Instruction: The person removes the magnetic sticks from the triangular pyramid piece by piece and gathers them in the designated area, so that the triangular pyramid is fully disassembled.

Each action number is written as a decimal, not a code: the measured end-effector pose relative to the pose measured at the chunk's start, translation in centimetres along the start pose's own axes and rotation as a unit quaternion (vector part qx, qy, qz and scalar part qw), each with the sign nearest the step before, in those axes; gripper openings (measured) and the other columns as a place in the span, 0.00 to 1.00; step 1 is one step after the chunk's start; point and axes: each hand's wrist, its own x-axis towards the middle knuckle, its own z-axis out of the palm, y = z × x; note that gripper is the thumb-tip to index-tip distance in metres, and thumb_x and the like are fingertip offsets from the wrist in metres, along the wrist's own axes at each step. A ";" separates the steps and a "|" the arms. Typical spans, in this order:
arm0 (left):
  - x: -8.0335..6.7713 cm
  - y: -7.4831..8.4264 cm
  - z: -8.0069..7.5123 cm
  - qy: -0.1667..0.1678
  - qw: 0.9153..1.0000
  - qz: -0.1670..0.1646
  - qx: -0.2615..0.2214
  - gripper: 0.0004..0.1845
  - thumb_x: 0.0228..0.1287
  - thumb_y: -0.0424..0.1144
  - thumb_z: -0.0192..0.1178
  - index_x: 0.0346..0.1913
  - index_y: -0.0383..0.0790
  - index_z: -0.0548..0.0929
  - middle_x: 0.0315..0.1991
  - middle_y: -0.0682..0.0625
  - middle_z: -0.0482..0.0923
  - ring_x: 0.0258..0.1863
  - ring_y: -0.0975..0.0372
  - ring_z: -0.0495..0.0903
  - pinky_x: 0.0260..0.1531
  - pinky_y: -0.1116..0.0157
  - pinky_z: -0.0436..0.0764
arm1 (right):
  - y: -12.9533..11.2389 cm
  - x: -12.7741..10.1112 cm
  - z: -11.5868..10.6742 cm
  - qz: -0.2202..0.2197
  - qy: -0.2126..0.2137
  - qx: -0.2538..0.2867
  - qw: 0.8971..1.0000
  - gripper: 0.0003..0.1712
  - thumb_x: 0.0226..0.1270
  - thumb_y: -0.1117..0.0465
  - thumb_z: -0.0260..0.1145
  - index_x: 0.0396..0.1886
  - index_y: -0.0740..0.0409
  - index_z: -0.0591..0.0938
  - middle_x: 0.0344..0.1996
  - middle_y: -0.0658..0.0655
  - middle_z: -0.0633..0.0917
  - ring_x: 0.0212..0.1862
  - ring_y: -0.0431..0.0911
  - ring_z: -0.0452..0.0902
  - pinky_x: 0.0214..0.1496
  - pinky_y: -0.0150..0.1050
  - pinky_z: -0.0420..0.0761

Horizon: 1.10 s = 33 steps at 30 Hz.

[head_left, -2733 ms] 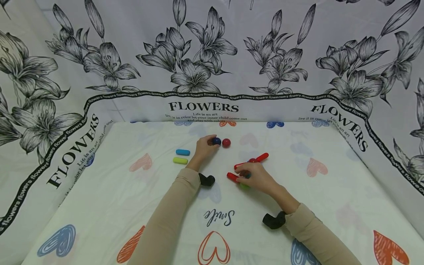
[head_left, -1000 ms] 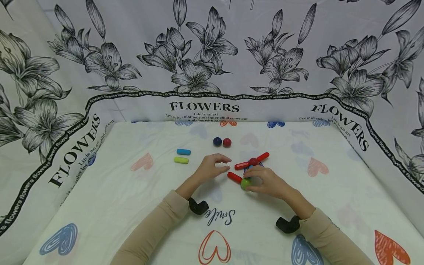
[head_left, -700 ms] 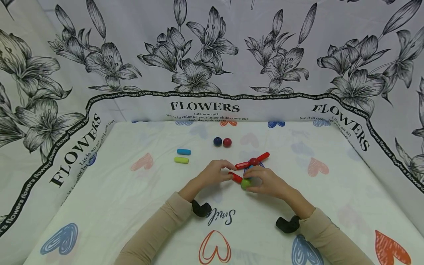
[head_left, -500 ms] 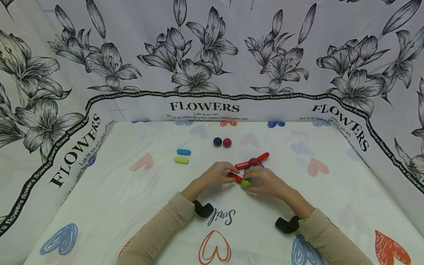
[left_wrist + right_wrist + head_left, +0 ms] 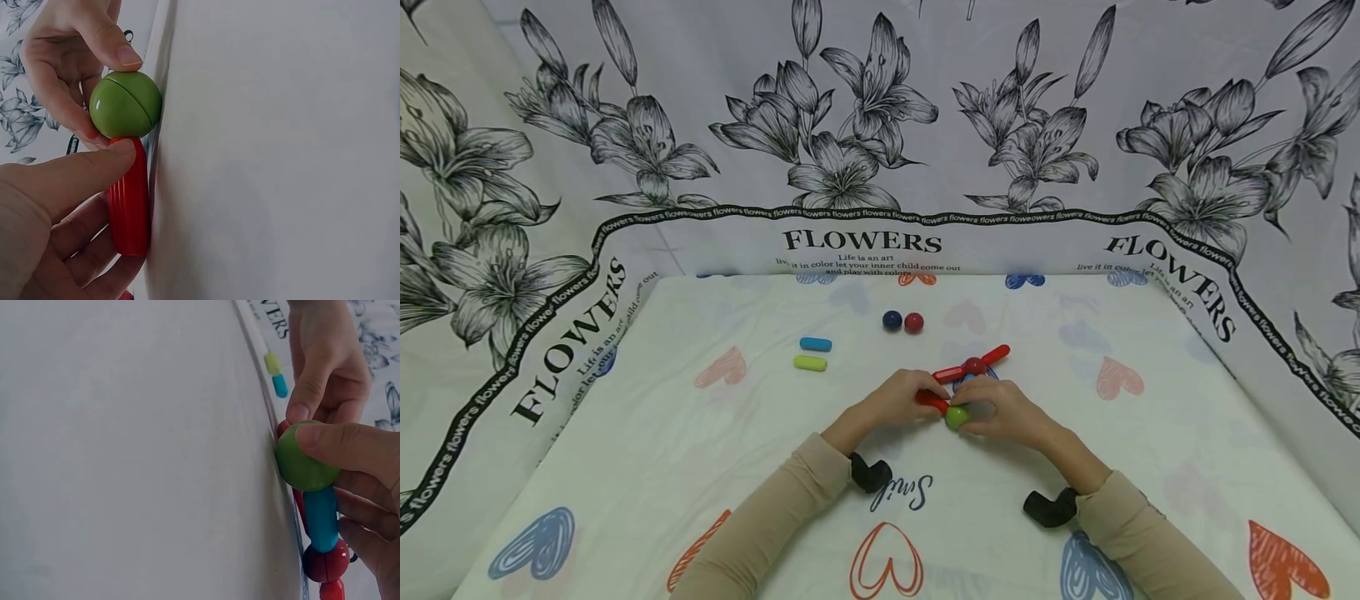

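Note:
A small build of magnetic sticks and balls lies mid-table. My left hand pinches a short red stick between thumb and fingers. The stick's end meets a green ball, which my right hand pinches between thumb and forefinger. In the right wrist view a blue stick runs from the green ball to a red ball. Two more red sticks branch off that red ball.
Loose pieces lie on the heart-printed cloth: a navy ball and a red ball side by side behind the build, a blue stick and a yellow-green stick to the left. Flower-printed fabric walls stand on three sides.
My left hand left the navy ball, came back toward me and rightward, and closed on the red stick by the green ball. The right hand stayed on the build.

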 end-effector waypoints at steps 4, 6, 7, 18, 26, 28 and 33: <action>0.0 0.0 0.1 0.002 1.000 -0.003 0.002 0.14 0.61 0.36 0.66 0.50 0.40 0.85 0.51 0.46 0.84 0.52 0.57 0.79 0.61 0.59 0.77 | 0.1 0.1 0.0 -0.002 0.000 0.004 1.000 0.19 0.46 0.64 0.78 0.42 0.57 0.87 0.42 0.55 0.88 0.48 0.50 0.81 0.52 0.45 0.85; 0.0 0.0 0.1 0.002 1.000 -0.005 0.004 0.14 0.61 0.36 0.66 0.50 0.40 0.85 0.51 0.46 0.84 0.52 0.57 0.79 0.61 0.60 0.77 | 0.1 0.1 0.0 0.003 -0.003 0.007 1.000 0.19 0.47 0.64 0.78 0.42 0.57 0.87 0.43 0.55 0.88 0.49 0.50 0.81 0.52 0.45 0.85; 0.1 0.0 0.1 0.001 1.000 -0.005 0.005 0.14 0.61 0.36 0.66 0.49 0.40 0.85 0.51 0.46 0.84 0.51 0.58 0.79 0.60 0.60 0.78 | 0.1 0.1 0.0 0.002 -0.002 0.007 1.000 0.19 0.47 0.64 0.78 0.42 0.57 0.87 0.42 0.55 0.88 0.48 0.50 0.81 0.52 0.45 0.85; 0.0 0.2 -0.1 -0.006 1.000 -0.008 0.001 0.12 0.59 0.38 0.67 0.47 0.40 0.85 0.49 0.47 0.84 0.45 0.61 0.76 0.55 0.65 0.77 | 0.0 0.2 -0.2 0.000 0.000 0.000 1.000 0.19 0.46 0.64 0.78 0.41 0.56 0.87 0.42 0.54 0.89 0.49 0.49 0.82 0.52 0.46 0.85; 0.0 0.3 -0.2 -0.013 1.000 -0.007 0.016 0.13 0.60 0.39 0.66 0.47 0.40 0.85 0.47 0.48 0.85 0.43 0.62 0.76 0.55 0.64 0.77 | 0.1 0.2 -0.2 -0.004 -0.005 0.003 1.000 0.18 0.47 0.64 0.78 0.41 0.57 0.87 0.42 0.54 0.89 0.48 0.50 0.82 0.52 0.46 0.85; -0.1 0.3 -0.1 -0.014 1.000 -0.010 0.016 0.13 0.60 0.39 0.66 0.47 0.39 0.84 0.47 0.48 0.85 0.43 0.61 0.76 0.54 0.64 0.77 | 0.2 0.2 -0.1 -0.004 -0.005 0.003 1.000 0.18 0.47 0.63 0.78 0.41 0.56 0.87 0.42 0.54 0.89 0.49 0.49 0.82 0.53 0.46 0.84; -0.1 0.3 -0.3 -0.022 1.000 -0.010 0.013 0.12 0.61 0.39 0.65 0.46 0.39 0.84 0.46 0.48 0.85 0.43 0.61 0.78 0.55 0.63 0.78 | 0.4 0.2 0.0 -0.007 -0.005 0.011 1.000 0.19 0.47 0.63 0.78 0.42 0.57 0.87 0.42 0.54 0.89 0.49 0.50 0.82 0.52 0.45 0.85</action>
